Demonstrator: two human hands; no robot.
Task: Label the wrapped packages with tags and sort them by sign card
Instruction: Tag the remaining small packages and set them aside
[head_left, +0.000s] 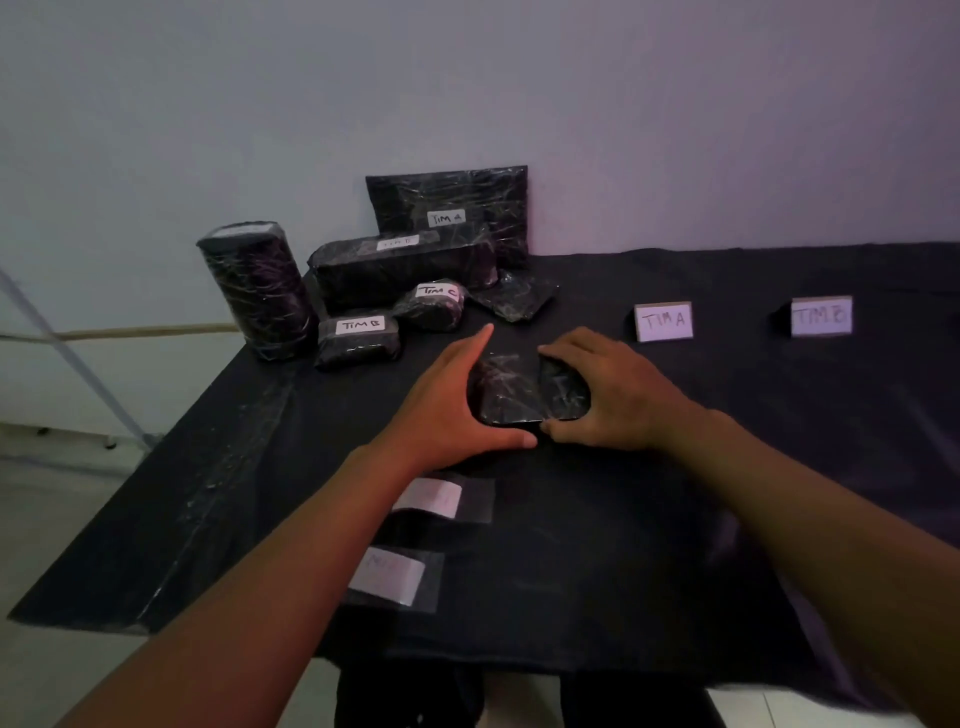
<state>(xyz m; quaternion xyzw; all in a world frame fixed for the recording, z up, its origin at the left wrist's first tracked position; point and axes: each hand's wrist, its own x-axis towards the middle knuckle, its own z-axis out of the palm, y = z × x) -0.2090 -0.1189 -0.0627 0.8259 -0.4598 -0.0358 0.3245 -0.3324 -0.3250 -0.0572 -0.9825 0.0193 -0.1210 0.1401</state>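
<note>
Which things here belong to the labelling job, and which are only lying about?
Job: package between left hand and right hand; loose tags; tagged packages; sign cards.
Lying about: metal pole at left; cloth.

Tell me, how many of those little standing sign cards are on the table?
2, both toward the back: the TIM A card, and the TIM B card to its right. More may lie beyond the picture's right edge.

A black-clothed table (675, 545) stands against a plain pale wall (467, 78). A slanted metal pole (67, 358) crosses the pale floor (52, 519) at left, in dim light.
</note>
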